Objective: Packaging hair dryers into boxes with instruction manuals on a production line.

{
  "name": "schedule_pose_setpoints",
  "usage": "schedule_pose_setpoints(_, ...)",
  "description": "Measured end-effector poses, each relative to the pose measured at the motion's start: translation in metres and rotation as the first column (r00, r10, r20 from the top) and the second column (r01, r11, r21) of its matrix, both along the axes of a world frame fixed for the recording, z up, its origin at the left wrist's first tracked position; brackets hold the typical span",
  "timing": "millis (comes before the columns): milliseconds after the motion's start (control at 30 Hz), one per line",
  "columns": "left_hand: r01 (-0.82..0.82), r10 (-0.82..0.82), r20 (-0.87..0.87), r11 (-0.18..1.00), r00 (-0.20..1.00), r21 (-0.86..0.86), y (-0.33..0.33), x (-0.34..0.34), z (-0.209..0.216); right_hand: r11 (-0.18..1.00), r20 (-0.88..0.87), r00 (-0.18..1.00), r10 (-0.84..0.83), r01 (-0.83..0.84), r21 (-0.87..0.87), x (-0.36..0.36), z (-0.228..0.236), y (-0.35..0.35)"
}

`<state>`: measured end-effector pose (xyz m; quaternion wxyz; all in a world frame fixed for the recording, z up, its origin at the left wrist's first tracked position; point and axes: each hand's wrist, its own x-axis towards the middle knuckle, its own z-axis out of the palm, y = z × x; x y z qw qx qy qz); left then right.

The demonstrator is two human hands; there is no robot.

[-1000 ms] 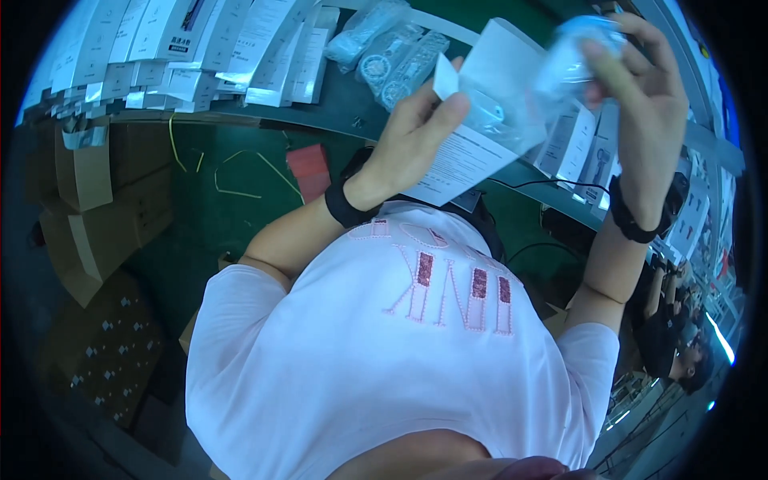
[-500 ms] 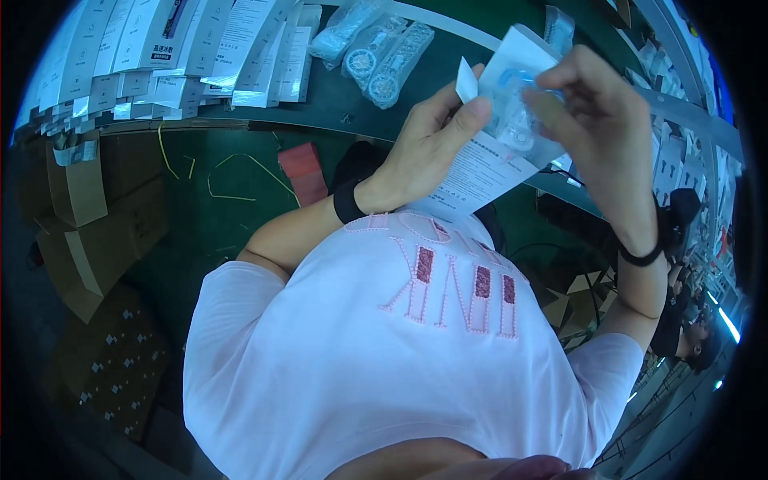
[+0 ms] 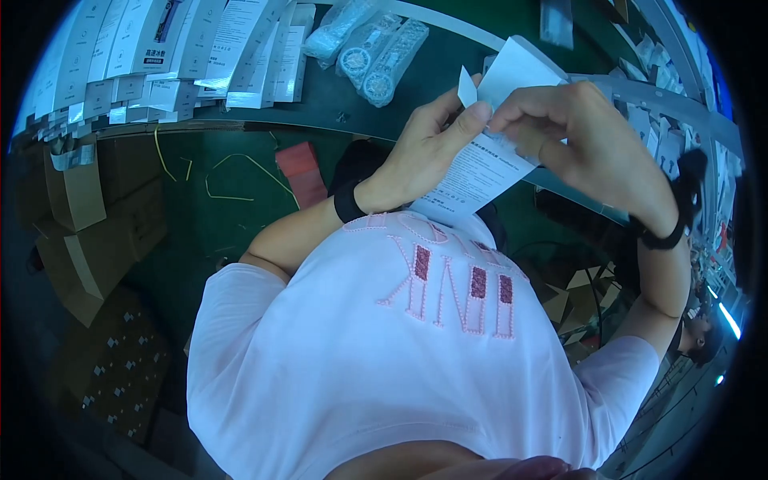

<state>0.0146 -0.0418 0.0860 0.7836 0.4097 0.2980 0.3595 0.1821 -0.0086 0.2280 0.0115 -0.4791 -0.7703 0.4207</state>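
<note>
A white printed carton (image 3: 472,176) is held tilted before my chest, its top flap (image 3: 520,70) raised and a small side flap (image 3: 467,86) standing up. My left hand (image 3: 424,148) is closed around its left side, the thumb near the opening. My right hand (image 3: 572,128) is at the mouth of the carton, fingers curled and pressed together. Just under these fingertips shows a bit of clear plastic packet (image 3: 502,141); the rest of it is hidden by the carton and the hand.
Stacked white cartons (image 3: 168,48) fill the bench's left. Bubble-wrapped devices (image 3: 392,64) lie beside them, and a clear packet (image 3: 557,22) sits farther right. Brown cardboard boxes (image 3: 104,208) stand at lower left. A red piece (image 3: 302,172) lies on the green floor. Another person (image 3: 698,332) is at far right.
The clear packet has gone down into the carton and is mostly out of sight. My right hand has moved lower, to the carton's mouth. The left hand keeps its hold.
</note>
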Motion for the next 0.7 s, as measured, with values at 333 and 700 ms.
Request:
schedule_pose_setpoints(333, 0.069, -0.068, 0.046, 0.998, 0.997, -0.014, -0.006, 0.004, -0.006, 0.764, -0.106, 0.994, 0.035, -0.095, -0.639, 0.006, -0.044, 0.006)
schedule_pose_setpoints(700, -0.022, 0.042, 0.087, 0.975, 0.995, -0.223, 0.006, 0.010, 0.005, 0.527, -0.351, 0.393, -0.850, 0.649, -0.549, 0.016, -0.070, -0.061)
